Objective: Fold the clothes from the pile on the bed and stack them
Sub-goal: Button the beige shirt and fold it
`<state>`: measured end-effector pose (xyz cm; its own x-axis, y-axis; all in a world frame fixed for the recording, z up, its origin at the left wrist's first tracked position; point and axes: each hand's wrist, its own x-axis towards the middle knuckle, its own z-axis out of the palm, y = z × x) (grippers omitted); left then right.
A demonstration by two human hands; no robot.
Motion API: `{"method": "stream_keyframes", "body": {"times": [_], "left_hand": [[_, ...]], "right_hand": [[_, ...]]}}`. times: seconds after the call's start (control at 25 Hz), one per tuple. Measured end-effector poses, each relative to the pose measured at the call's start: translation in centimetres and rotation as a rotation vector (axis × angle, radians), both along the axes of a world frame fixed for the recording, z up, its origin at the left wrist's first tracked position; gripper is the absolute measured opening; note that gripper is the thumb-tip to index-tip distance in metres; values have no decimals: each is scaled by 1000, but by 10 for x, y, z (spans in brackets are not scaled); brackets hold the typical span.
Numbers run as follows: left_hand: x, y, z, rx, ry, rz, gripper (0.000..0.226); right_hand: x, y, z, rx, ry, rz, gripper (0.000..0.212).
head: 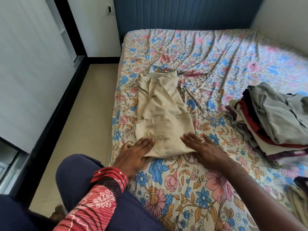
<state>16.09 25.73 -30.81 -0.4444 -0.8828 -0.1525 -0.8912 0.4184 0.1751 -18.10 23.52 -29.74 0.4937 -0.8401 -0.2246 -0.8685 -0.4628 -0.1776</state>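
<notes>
Beige button-front cotton shirt (160, 112) lies partly folded near the left edge of the bed, collar end away from the person, bottom hem turned up toward them. Left hand (135, 152) lies flat on the near-left corner of the fold, fingers straight and together, pressing the cloth. Right hand (203, 147) lies flat on the near-right corner, fingers straight and slightly spread, part on shirt, part on sheet. Neither hand grips anything.

To the right, well apart from the shirt, sits a stack of clothes (273, 120) in grey, maroon and cream; its far side is cut off by the frame edge, so the count of items cannot be told.

Wrinkled floral bedsheet (191, 177) in blue, pink and orange covers the mattress. Dark blue ribbed headboard (183, 12) stands at the far end. Beige floor (80, 117) runs along the left side of the bed, bounded by a black skirting and white wall panels (30, 67).

More dark and tan fabric at the lower right edge is blurred and cropped.
</notes>
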Motion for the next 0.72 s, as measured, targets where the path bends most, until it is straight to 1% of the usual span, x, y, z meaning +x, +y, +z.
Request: {"method": "stream_keyframes", "body": {"times": [0.08,0.2,0.28,0.32,0.4,0.48,0.52,0.6,0.72], "left_hand": [[3,-4,14,141,48,6,58],[11,-22,63,466,155,53,48],[13,-29,107,609,122,26,51],[14,-28,127,699,117,17,52],[18,-21,148,962,205,29,52],[25,-15,154,1195,330,20,60],[29,-15,155,1255,384,11,65],[38,-27,157,1295,447,12,72],[44,-57,160,1225,515,67,75]], "right_hand": [[5,0,20,100,-33,-14,64],[10,-5,71,365,-153,-95,42],[11,-3,112,480,-168,-79,22],[12,1,131,546,-164,-51,18],[11,10,159,690,-179,-20,16],[5,14,170,810,-210,6,24],[1,12,172,855,-243,24,28],[-1,3,171,913,-326,19,26],[6,-28,164,923,-460,-72,25]]}}
